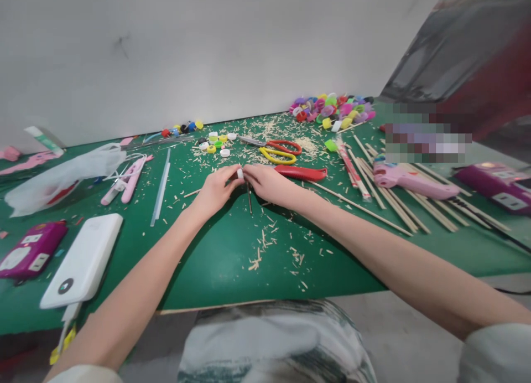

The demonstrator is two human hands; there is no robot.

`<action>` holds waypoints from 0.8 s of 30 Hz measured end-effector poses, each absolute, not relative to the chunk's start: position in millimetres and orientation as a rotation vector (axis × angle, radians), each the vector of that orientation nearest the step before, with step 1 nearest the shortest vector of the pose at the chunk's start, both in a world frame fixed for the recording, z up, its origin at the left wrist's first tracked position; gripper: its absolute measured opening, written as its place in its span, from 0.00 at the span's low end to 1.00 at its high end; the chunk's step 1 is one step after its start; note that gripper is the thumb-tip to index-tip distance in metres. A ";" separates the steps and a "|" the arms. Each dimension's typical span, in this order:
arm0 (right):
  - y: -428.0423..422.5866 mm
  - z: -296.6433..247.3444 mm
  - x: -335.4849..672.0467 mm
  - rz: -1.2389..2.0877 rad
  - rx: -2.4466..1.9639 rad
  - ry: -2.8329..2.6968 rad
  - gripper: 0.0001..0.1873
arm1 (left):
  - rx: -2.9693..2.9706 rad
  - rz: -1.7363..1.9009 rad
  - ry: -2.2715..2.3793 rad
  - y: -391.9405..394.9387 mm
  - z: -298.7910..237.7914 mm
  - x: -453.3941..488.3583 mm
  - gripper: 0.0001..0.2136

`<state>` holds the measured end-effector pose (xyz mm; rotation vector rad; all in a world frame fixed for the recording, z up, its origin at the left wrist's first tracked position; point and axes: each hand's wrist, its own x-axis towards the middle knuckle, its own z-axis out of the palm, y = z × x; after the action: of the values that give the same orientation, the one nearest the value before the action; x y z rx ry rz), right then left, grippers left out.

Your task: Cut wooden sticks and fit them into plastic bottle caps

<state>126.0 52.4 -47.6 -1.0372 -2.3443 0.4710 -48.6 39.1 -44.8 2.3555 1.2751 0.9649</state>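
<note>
Near the middle of the table my left hand (pixel 219 187) is closed, its thumb and fingers pinching a small white bottle cap (pixel 240 174). My right hand (pixel 267 182) meets it there, fingers bent and pressed together against the cap's right side. A thin dark rod (pixel 249 199) points down toward me from under my right fingertips; its upper end is hidden by the fingers. Just beyond my right hand lies a red-handled tool (pixel 302 173), partly covered by that hand. Scissors (pixel 277 148) with red and yellow handles lie behind it.
Loose bottle caps (pixel 215 142) and wood shavings (pixel 282 129) lie ahead, with a colourful heap of caps (pixel 332 110) at the back. Wooden sticks (pixel 394 200) and a pink glue gun (pixel 415 185) are right. Left are a white power bank (pixel 85 258) and a plastic bag (pixel 70 175).
</note>
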 end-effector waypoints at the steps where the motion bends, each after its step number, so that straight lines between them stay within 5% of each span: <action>1: 53.1 -44.9 126.7 0.473 -1.068 -2.345 0.13 | 2.336 0.976 1.278 39.8 -44.4 -48.2 0.12; 24: 60.5 -57.4 128.6 0.552 -1.003 -2.344 0.11 | 2.630 0.999 1.327 42.8 -55.8 -48.2 0.13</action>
<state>128.6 60.5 -57.4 -1.0030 -2.3437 0.5522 -48.2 42.8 -55.8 2.6303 1.3266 0.9987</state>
